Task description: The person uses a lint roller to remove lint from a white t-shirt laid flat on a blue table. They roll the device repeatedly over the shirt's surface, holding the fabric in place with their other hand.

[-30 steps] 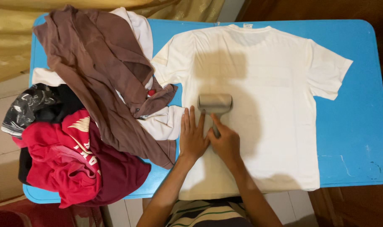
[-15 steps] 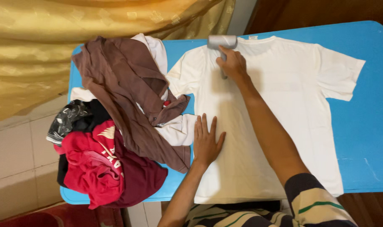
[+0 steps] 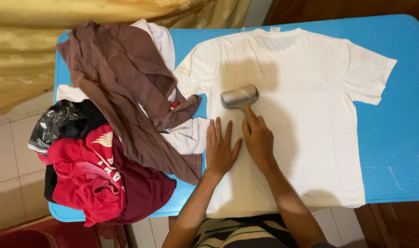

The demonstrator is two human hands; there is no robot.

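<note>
A person in a striped top is leaning over a blue surface (image 3: 393,151), both bare forearms reaching forward onto a cream T-shirt (image 3: 310,115) that is lying flat and smooth, collar at the far edge, hem hanging just over the near edge, its long axis running near to far. The left hand (image 3: 221,149) is pressing palm-down on the soft cotton near the shirt's left side seam, fingers (image 3: 218,131) spread open and flat, holding nothing. Just beside it, the right hand (image 3: 259,140) is wrapping closed fingers around the thin handle of a grey roller (image 3: 239,96), the index finger lying along the stem. The roller's handle is pointing back toward the person, while its short, matte metallic-looking drum is sitting crosswise at the far end, tilted slightly, resting on the chest of the shirt and casting a soft shadow beyond.

To the left, crumpled garments are heaping up: a red shirt (image 3: 87,179) with pale printing is bunching at the near corner over a maroon fold, a black piece (image 3: 58,121) with a glossy grey print is lying beside it, and a limp brown garment (image 3: 122,82) is draping across white cloth (image 3: 184,135) toward the far edge. Farther back, a gold patterned curtain (image 3: 30,36) is hanging above pale floor tiles (image 3: 7,160).
</note>
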